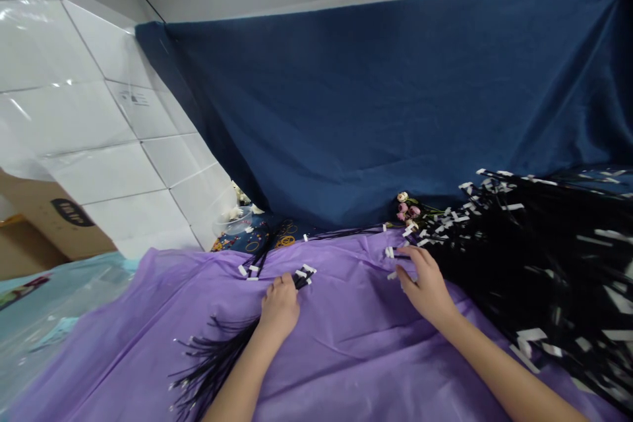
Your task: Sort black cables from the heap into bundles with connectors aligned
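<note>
My left hand (281, 303) is closed around a bundle of thin black cords (217, 353). White tags (304, 274) at the cords' ends stick out past my fingers, while the loose ends fan out beneath my left forearm. To the right, my right hand (424, 280) has its fingers curled about a few black cords (399, 256), whose white tags point left; thumb and forefinger are slightly apart. A large heap of similar black cords (524, 257) with white tags lies beside my right arm. Several more tagged cords (260, 260) lie beyond my left hand.
Purple cloth (341, 356) covers the work surface. Artificial flowers (408, 210) lie at the back, near a clear bowl (232, 220) and yellow rubber bands (285, 241). A blue curtain (346, 112) hangs behind. Wrapped white boxes (93, 119) and a cardboard box (54, 217) stand at left.
</note>
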Demonstrator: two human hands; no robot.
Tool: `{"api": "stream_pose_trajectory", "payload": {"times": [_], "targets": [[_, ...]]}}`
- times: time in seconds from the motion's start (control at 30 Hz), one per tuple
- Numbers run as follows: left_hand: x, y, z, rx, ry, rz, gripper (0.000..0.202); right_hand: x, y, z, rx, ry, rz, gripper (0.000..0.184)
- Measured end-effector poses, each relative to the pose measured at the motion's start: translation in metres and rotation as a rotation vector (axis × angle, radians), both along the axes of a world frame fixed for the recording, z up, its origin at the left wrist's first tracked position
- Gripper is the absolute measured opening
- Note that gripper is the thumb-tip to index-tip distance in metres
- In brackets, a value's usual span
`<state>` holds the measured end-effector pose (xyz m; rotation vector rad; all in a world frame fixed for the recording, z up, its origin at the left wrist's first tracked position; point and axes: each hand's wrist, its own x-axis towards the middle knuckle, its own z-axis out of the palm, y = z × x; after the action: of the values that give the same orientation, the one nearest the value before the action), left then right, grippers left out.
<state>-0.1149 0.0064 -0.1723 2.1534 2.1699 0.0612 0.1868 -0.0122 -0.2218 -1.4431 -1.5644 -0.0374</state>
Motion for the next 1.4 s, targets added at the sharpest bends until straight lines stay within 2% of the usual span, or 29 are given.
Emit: {"api": "stream_pose_trajectory", "payload": {"times": [0.2,0.4,0.53,0.67,0.8,0.87,1.0,1.17,1.4], "targets": [[-0.002,0.003,-0.002,-0.026,0.001,0.032,0.024,0.009,-0.004,0.011,0.063,0.219,-0.037,0.024],[0.0,0.004,0.002,0.038,-0.002,0.069,0.025,0.011,-0.005,0.013,0.054,0.38,-0.008,0.023],[0.001,0.004,0.006,0.108,-0.018,0.079,0.026,0.008,-0.006,0.016,0.045,0.516,0.047,0.019],[0.002,0.001,0.012,0.189,-0.008,0.091,0.029,0.011,-0.011,0.024,0.129,0.739,0.07,0.02],[0.002,0.0,0.018,0.341,0.15,0.082,0.034,0.02,-0.017,0.029,0.187,0.895,0.049,0.023],[0.001,0.0,0.02,0.393,0.237,0.055,0.038,0.021,-0.018,0.027,0.128,0.876,0.015,0.026],[-0.001,0.002,0.021,0.422,0.3,-0.015,0.044,0.015,-0.017,0.018,-0.048,0.677,0.004,0.027],[0.0,0.001,0.019,0.365,0.328,-0.076,0.05,0.004,-0.015,0.01,-0.163,0.386,0.049,0.028],[-0.001,0.001,0.013,0.229,0.311,-0.035,0.052,-0.002,-0.012,-0.011,-0.253,0.077,0.07,0.041]]}}
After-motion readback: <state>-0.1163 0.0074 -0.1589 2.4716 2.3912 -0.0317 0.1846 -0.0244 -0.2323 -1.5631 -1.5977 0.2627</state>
